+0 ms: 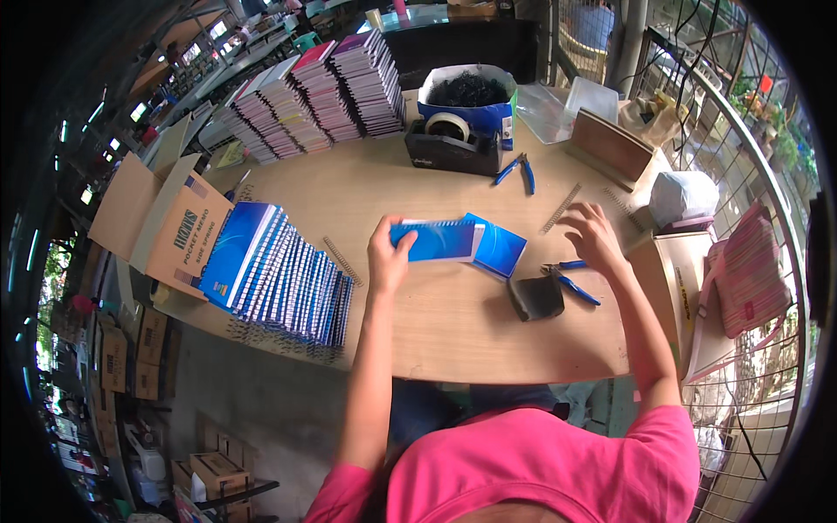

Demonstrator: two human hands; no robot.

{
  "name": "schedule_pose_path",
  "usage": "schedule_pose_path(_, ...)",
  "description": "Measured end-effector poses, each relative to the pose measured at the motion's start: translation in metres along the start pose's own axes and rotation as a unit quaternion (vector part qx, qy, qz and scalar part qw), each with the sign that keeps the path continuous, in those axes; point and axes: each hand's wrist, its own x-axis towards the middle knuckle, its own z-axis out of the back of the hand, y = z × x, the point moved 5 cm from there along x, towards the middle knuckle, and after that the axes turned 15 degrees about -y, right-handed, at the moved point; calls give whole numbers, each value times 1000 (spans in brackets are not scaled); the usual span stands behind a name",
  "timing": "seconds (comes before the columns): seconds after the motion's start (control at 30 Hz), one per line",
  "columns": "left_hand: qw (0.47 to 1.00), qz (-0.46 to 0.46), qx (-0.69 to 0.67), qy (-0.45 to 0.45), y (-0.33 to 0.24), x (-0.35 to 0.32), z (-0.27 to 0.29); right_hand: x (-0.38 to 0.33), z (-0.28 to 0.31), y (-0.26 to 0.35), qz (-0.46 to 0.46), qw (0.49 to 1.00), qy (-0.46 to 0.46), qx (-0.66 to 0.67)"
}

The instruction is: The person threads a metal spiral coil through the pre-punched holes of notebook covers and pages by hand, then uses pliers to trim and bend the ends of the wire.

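My left hand (387, 257) is closed around the left end of a small blue notepad (443, 241), thumb on its cover, just above the table. A second blue notepad (500, 251) lies partly behind its right end. My right hand (595, 237) is open and empty over the table's right side, its fingers curved and apart. Near those fingertips lies a thin wire spiral (561, 209), with another spiral (623, 209) to its right. Blue-handled cutting pliers (578, 292) lie below the right hand, beside a small dark block-like holder (536, 299).
A leaning stack of blue spiral notepads (283, 279) and an open carton (187, 227) stand at left. Tall notebook stacks (370, 87), a tape dispenser (449, 148) and a tub of dark wire (471, 91) line the back. More blue-handled pliers (528, 177) lie before the dispenser.
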Motion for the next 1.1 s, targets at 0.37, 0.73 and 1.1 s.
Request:
schedule_pose_path(0.37,994,-93,47,-41,-5,-115,34,38,-10,81,177,974,33,138)
schedule_pose_path(0.73,984,-149,71,-64,-20,-125,25,-8,-24,132,37,962,102,251)
schedule_pose_path(1.1,991,-103,43,-76,-15,-130,25,-16,-22,144,39,936,146,319)
